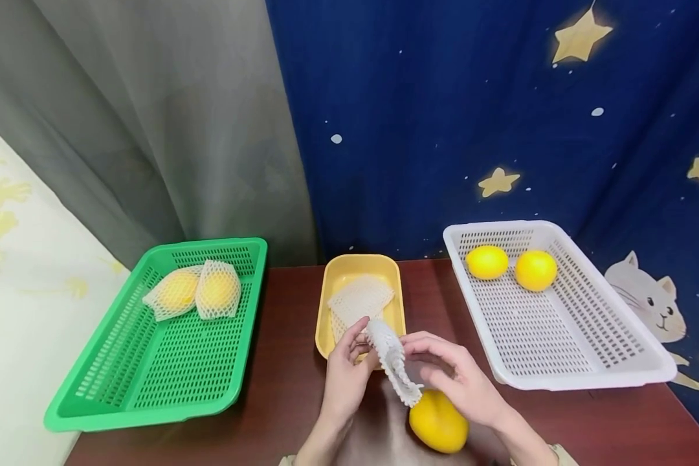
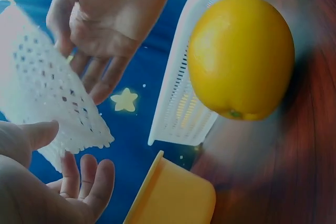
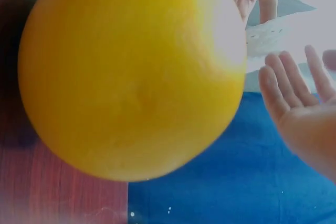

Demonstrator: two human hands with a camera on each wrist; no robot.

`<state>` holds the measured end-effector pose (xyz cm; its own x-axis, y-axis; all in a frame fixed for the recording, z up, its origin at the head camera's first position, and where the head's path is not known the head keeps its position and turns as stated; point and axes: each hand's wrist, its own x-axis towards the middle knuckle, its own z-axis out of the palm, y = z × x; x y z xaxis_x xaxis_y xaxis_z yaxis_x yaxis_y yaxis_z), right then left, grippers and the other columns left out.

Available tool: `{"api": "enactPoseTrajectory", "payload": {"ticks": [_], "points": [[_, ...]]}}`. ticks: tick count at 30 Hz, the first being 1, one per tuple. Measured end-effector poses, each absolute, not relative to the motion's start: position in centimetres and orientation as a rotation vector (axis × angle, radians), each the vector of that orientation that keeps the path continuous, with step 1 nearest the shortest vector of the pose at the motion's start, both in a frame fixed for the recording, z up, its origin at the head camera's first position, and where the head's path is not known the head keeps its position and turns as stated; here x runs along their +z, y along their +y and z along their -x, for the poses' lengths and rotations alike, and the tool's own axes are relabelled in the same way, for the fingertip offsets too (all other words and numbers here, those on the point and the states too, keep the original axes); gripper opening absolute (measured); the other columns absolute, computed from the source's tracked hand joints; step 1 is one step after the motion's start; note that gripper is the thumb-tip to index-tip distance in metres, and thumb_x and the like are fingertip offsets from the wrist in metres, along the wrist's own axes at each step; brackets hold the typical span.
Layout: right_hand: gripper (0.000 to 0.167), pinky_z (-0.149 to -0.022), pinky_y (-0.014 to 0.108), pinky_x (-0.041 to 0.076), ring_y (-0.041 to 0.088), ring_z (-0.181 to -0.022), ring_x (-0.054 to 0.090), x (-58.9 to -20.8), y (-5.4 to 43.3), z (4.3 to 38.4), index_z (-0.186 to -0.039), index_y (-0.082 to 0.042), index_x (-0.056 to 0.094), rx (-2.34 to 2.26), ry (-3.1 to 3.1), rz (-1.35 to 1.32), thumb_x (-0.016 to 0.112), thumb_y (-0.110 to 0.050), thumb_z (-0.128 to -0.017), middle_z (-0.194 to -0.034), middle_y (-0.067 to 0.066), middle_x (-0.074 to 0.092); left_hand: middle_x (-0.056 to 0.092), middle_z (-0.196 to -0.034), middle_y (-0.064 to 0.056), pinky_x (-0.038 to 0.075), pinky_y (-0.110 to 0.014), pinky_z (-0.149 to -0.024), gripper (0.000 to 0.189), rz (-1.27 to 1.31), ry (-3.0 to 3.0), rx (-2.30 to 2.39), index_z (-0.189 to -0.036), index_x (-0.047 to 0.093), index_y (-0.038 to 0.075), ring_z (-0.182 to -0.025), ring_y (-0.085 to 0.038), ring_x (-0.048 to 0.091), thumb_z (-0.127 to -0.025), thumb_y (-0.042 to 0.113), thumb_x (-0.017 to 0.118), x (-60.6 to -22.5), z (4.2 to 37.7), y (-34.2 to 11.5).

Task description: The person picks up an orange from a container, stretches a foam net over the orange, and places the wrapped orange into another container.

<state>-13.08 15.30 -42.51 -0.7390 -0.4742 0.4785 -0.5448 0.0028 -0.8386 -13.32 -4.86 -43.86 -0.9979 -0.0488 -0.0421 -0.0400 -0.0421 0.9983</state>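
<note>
My left hand pinches a white foam net sleeve, its frilled edge facing down toward me. In the left wrist view the sleeve is between the thumb and fingers of that hand. Beside the sleeve my right hand has its fingers extended; the right wrist view shows that hand with fingers spread and nothing gripped. A round yellow fruit sits on the table below the hands, and it looms large in both wrist views. Behind the hands, a yellow tray contains more foam netting.
At left stands a green basket with two net-covered yellow fruits. A white basket on the right contains two bare yellow fruits. Curtains hang behind the dark red table.
</note>
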Motion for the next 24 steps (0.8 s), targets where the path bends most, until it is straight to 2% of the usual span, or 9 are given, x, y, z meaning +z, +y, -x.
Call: {"api": "enactPoseTrajectory", "payload": {"ticks": [2, 5, 8, 11, 15, 20, 24], "points": [[0.030, -0.097, 0.019, 0.057, 0.004, -0.111, 0.068, -42.3, 15.0, 13.0, -0.120, -0.006, 0.069, 1.890, -2.228, -0.963, 0.053, 0.011, -0.101, -0.121, -0.003, 0.072, 0.069, -0.123, -0.017, 0.055, -0.014, -0.083, 0.060, -0.105, -2.144, -2.357, -0.150, 0.053, -0.004, -0.100, -0.008, 0.066, -0.093, 0.004, 0.072, -43.7, 13.4, -4.8], [0.016, -0.086, 0.020, 0.059, 0.003, -0.098, 0.071, -42.1, 14.6, 13.1, -0.114, -0.007, 0.071, 1.875, -2.317, -0.733, 0.062, -0.001, -0.103, -0.107, -0.004, 0.076, 0.070, -0.111, -0.004, 0.054, -0.013, -0.081, 0.052, -0.107, -2.105, -2.505, -0.145, 0.055, -0.010, -0.096, -0.005, 0.062, -0.097, 0.004, 0.068, -43.4, 13.6, -4.8], [0.013, -0.083, 0.021, 0.060, 0.004, -0.091, 0.071, -41.9, 14.2, 13.4, -0.112, -0.006, 0.071, 1.867, -2.366, -0.599, 0.069, -0.005, -0.099, -0.100, 0.003, 0.076, 0.067, -0.098, 0.003, 0.053, -0.014, -0.078, 0.039, -0.094, -2.094, -2.560, -0.133, 0.062, -0.014, -0.090, -0.004, 0.062, -0.098, 0.004, 0.066, -43.1, 13.6, -4.6], [0.014, -0.083, 0.022, 0.061, 0.006, -0.087, 0.070, -41.8, 13.9, 13.7, -0.110, -0.006, 0.071, 1.871, -2.392, -0.541, 0.074, -0.007, -0.097, -0.096, 0.009, 0.075, 0.073, -0.105, -0.008, 0.055, -0.015, -0.081, 0.033, -0.011, -2.105, -2.547, -0.127, 0.064, -0.014, -0.092, -0.004, 0.065, -0.098, 0.000, 0.066, -43.1, 13.5, -4.3], [0.016, -0.082, 0.021, 0.061, 0.006, -0.085, 0.069, -41.9, 14.0, 13.6, -0.109, -0.005, 0.070, 1.891, -2.405, -0.482, 0.076, -0.007, -0.094, -0.092, 0.009, 0.073, 0.067, -0.133, -0.026, 0.055, -0.016, -0.092, 0.039, 0.148, -2.140, -2.544, -0.138, 0.059, -0.008, -0.106, -0.003, 0.066, -0.100, 0.001, 0.064, -43.4, 13.1, -4.1], [0.022, -0.083, 0.020, 0.061, 0.006, -0.086, 0.069, -42.1, 14.1, 13.3, -0.112, -0.003, 0.068, 1.912, -2.410, -0.438, 0.078, -0.007, -0.093, -0.093, 0.009, 0.072, 0.060, -0.147, -0.028, 0.051, -0.013, -0.102, 0.046, 0.267, -2.182, -2.526, -0.147, 0.054, -0.004, -0.118, -0.002, 0.063, -0.102, 0.004, 0.063, -43.7, 12.6, -4.0], [0.032, -0.081, 0.021, 0.061, 0.008, -0.089, 0.068, -42.2, 14.2, 13.4, -0.122, -0.003, 0.066, 1.888, -2.426, -0.431, 0.079, -0.008, -0.093, -0.101, 0.012, 0.072, 0.057, -0.150, -0.028, 0.052, -0.015, -0.102, 0.049, 0.342, -2.192, -2.529, -0.151, 0.051, -0.002, -0.119, -0.001, 0.063, -0.103, 0.005, 0.060, -43.8, 12.5, -4.2]]}}
